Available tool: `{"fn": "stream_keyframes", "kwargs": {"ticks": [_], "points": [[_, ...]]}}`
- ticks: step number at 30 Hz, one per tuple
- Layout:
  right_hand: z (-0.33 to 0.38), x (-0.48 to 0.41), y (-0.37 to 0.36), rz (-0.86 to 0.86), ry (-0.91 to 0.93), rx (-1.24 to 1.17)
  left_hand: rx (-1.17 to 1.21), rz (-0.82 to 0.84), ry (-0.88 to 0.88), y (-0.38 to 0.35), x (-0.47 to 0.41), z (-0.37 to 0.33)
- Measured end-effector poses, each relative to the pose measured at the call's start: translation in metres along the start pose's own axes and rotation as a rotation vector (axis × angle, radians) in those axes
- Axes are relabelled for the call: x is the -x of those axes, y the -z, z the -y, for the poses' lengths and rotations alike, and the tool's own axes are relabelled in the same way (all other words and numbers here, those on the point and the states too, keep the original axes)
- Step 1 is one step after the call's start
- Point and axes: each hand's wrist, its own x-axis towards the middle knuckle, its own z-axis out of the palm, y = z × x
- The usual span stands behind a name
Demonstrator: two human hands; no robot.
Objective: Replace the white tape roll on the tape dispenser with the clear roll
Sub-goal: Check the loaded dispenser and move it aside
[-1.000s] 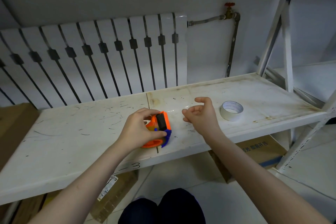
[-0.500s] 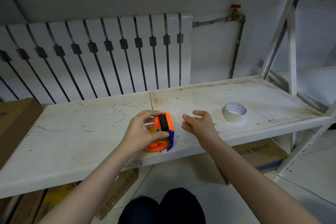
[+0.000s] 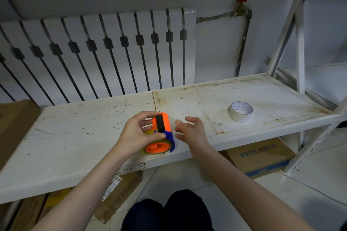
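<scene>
Head view looks down on a scratched white shelf (image 3: 75, 137) in front of a white radiator (image 3: 105, 52). Near the shelf's front edge, about the middle, stands an orange tape dispenser (image 3: 160, 133) with a blue blade guard on its right side and a black roller on top. A clear, yellowish tape roll (image 3: 150, 133) sits on the dispenser's orange hub, its edge showing around the hub at the near end. The white tape roll (image 3: 241, 111) lies flat on the shelf, well apart to the right of the dispenser and a little farther back, with nothing inside its core.

The left hand (image 3: 136, 134) comes in from the near left and grips the dispenser: the thumb presses across the near top by the blue part, and the fingers curl over the far side of the orange body. The right hand (image 3: 191, 131) reaches in from the near right and hovers just beside the dispenser's right side, open and holding nothing, fingers loosely curled and pointing left toward it, not touching.

Under the shelf, a cardboard box (image 3: 262, 155) with blue printing sits on the floor at right; its inside cannot be seen. More cardboard lies below at left. A pipe with a red valve (image 3: 241, 1) runs along the wall beyond the radiator.
</scene>
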Motion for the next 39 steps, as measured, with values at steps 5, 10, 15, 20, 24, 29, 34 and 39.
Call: {"fn": "stream_keyframes", "kwargs": {"ticks": [5, 10, 15, 20, 24, 29, 34, 39], "points": [[-0.003, 0.001, -0.010, -0.007, 0.013, 0.086, 0.060, -0.009, 0.025, 0.007, 0.003, 0.001], [-0.005, 0.000, -0.012, -0.013, 0.029, 0.044, 0.074, 0.003, 0.022, 0.011, 0.005, 0.002], [-0.004, -0.004, -0.011, -0.013, 0.063, -0.028, -0.022, 0.040, 0.005, 0.017, -0.001, 0.002], [-0.009, -0.007, -0.016, 0.070, 0.058, 0.026, -0.052, 0.074, -0.005, 0.019, -0.006, 0.001], [-0.012, -0.010, -0.020, 0.094, 0.036, 0.051, -0.060, 0.054, -0.008, 0.018, -0.007, 0.003], [-0.017, -0.017, -0.025, 0.100, 0.019, 0.084, -0.058, 0.047, -0.005, 0.020, -0.006, 0.005], [-0.019, -0.028, -0.029, 0.096, 0.015, 0.107, -0.044, 0.052, 0.007, 0.022, -0.005, 0.006], [-0.017, -0.035, -0.031, 0.131, 0.023, 0.138, -0.025, 0.043, 0.015, 0.024, -0.003, 0.009]]}}
